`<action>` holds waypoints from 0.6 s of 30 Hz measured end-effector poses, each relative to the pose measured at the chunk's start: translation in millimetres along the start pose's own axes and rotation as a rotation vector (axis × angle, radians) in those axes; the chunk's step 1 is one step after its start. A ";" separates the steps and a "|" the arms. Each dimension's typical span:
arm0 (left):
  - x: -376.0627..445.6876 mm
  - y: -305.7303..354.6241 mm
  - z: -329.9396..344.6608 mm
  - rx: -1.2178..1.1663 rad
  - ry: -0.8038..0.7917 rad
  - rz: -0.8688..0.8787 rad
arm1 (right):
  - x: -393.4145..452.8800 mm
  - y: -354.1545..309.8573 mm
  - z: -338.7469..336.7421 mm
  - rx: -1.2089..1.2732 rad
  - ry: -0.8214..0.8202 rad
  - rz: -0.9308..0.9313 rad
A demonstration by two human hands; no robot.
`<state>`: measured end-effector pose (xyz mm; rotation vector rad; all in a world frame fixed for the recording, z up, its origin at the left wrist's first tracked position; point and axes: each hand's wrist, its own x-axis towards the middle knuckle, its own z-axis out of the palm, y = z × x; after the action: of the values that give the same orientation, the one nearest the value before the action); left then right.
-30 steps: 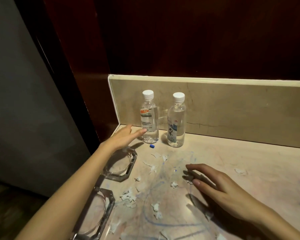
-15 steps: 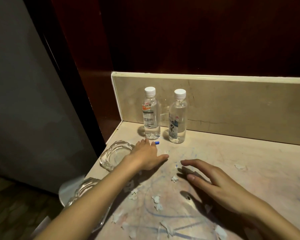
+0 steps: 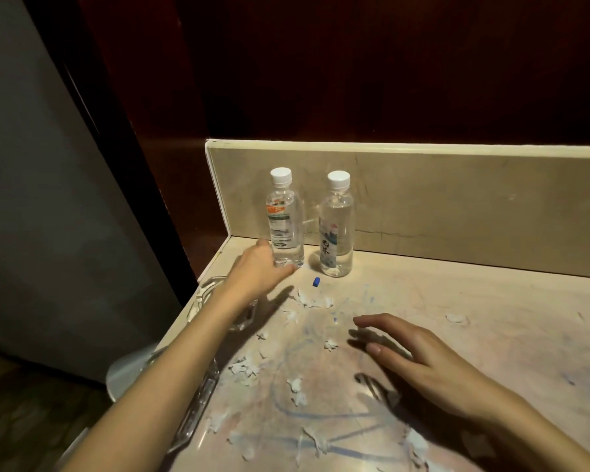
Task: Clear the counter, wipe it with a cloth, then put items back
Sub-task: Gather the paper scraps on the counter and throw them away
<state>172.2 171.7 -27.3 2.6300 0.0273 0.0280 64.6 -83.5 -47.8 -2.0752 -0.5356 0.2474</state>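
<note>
Two clear water bottles with white caps stand at the back left of the pale stone counter (image 3: 457,301): the left bottle (image 3: 284,219) has an orange-and-green label, the right bottle (image 3: 336,226) a blue-printed one. My left hand (image 3: 258,272) reaches to the foot of the left bottle, fingers spread around its base without closing on it. My right hand (image 3: 419,359) hovers low over the middle of the counter, fingers relaxed and straight, holding nothing. A small blue cap (image 3: 316,282) lies in front of the bottles. No cloth is in view.
Two glass ashtrays sit at the counter's left edge under my left arm, the far ashtray (image 3: 212,294) and the near ashtray (image 3: 198,403). Several white paper scraps (image 3: 242,369) and blue marker scribbles (image 3: 304,413) cover the surface. A stone backsplash (image 3: 457,206) lines the rear.
My left hand has moved from the counter near the blue cap back and left to the base of the left bottle. My right hand has barely shifted.
</note>
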 end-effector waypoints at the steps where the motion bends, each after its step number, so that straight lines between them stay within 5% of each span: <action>1: 9.7 -0.9 -1.8 -0.113 0.032 -0.027 | -0.3 0.8 -0.1 0.002 -0.002 0.003; 6: 43.1 3.5 6.3 -0.538 0.144 -0.014 | 9.3 -0.3 0.3 -0.079 0.006 -0.003; 18: 60.9 -22.8 -13.5 -0.730 0.276 0.004 | 14.1 6.9 7.8 -0.092 0.001 0.002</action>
<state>232.5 199.7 -25.8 1.8799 0.0883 0.3365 75.9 -74.1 -57.3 -2.1648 -0.5532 0.2266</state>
